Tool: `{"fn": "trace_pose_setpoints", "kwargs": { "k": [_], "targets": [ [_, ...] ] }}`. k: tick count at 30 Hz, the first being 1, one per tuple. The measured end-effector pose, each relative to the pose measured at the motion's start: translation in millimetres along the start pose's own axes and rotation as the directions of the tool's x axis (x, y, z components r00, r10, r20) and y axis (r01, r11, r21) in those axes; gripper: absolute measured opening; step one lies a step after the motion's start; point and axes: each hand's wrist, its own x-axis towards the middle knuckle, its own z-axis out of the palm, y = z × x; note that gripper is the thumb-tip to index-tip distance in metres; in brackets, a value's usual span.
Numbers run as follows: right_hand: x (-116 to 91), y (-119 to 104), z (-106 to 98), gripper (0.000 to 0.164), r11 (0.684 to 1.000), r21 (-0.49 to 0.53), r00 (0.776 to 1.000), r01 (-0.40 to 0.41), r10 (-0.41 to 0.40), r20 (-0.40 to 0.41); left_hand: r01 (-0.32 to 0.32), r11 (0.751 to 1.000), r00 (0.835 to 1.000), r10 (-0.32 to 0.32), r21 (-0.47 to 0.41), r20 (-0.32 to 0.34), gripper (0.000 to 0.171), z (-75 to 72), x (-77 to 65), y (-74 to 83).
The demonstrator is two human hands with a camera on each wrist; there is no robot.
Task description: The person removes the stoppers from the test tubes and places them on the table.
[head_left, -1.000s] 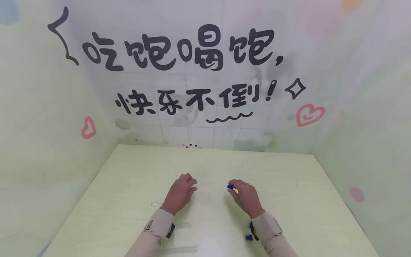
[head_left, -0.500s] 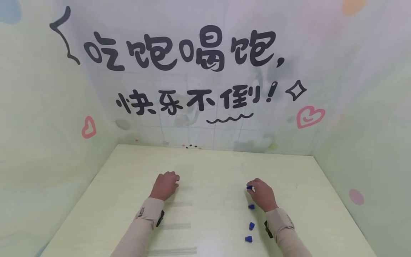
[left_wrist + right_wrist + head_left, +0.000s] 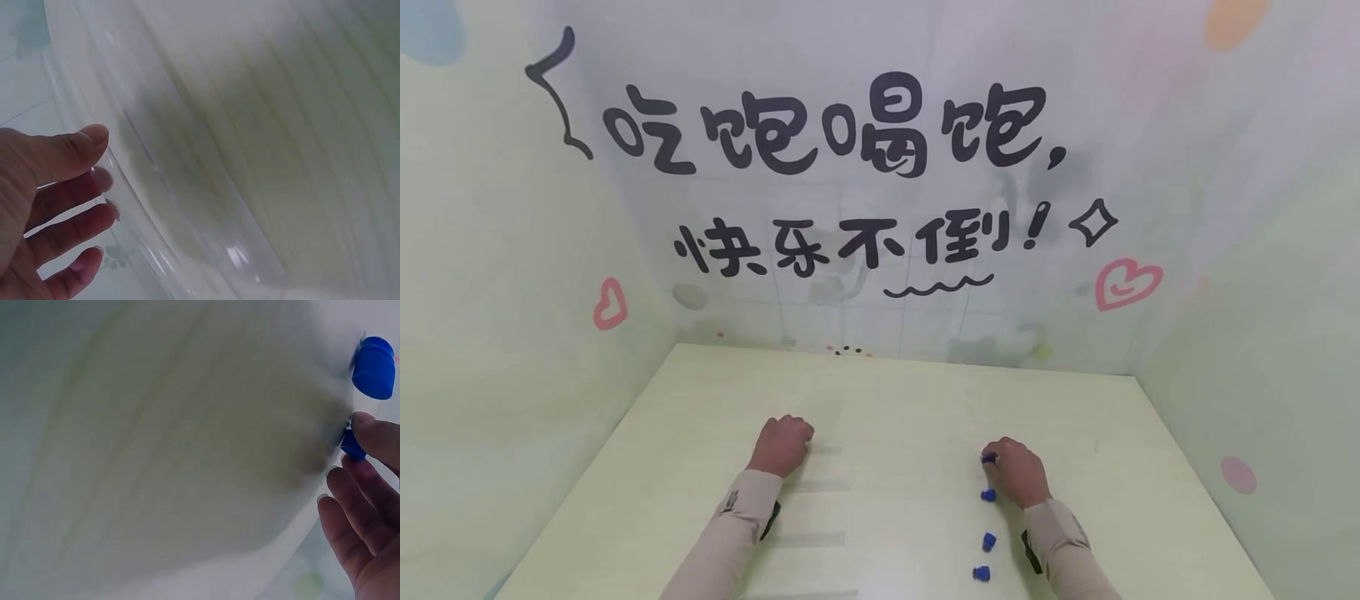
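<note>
In the head view my left hand (image 3: 782,444) is low at the left of the tabletop. The left wrist view shows its thumb and fingertips pinching a clear test tube (image 3: 147,222). A second clear tube (image 3: 206,206) lies beside it. My right hand (image 3: 1018,471) is across the table, pinching a small blue stopper (image 3: 353,445) between thumb and forefinger. The stopper seems to touch the table or sit just above it. A larger-looking blue stopper (image 3: 375,369) stands close by in the right wrist view.
More clear tubes (image 3: 808,540) lie in a column before the left hand, roughly parallel. Blue stoppers (image 3: 988,542) form a column on the right, nearer the body. The pale wooden table (image 3: 910,417) meets printed cloth walls (image 3: 880,325) at the back and sides.
My hands have spread apart from near the middle, each outward. Over the last half second they barely shift; the right hand lowers the blue stopper to the head of its column.
</note>
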Motion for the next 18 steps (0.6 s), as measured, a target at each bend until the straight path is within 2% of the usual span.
{"fn": "trace_pose_setpoints", "kwargs": {
  "k": [7,13,18],
  "targets": [
    [-2.2,-0.1,0.2,0.017,1.000,0.015,1.000,-0.016,0.016,0.023,0.014,1.000,1.000,-0.014,-0.018,0.028,0.020,1.0,-4.3,-3.5],
    [0.6,-0.8,1.9,0.018,1.000,0.012,0.999,-0.022,0.022,0.031,0.012,1.000,1.000,-0.011,-0.027,0.026,0.019,5.7,-3.2,-7.0],
    [1.5,-2.7,1.0,0.026,0.999,0.048,0.999,-0.021,0.020,0.041,0.038,0.998,0.997,-0.034,-0.056,0.068,0.006,0.4,-5.3,-6.3]
  ]
}}
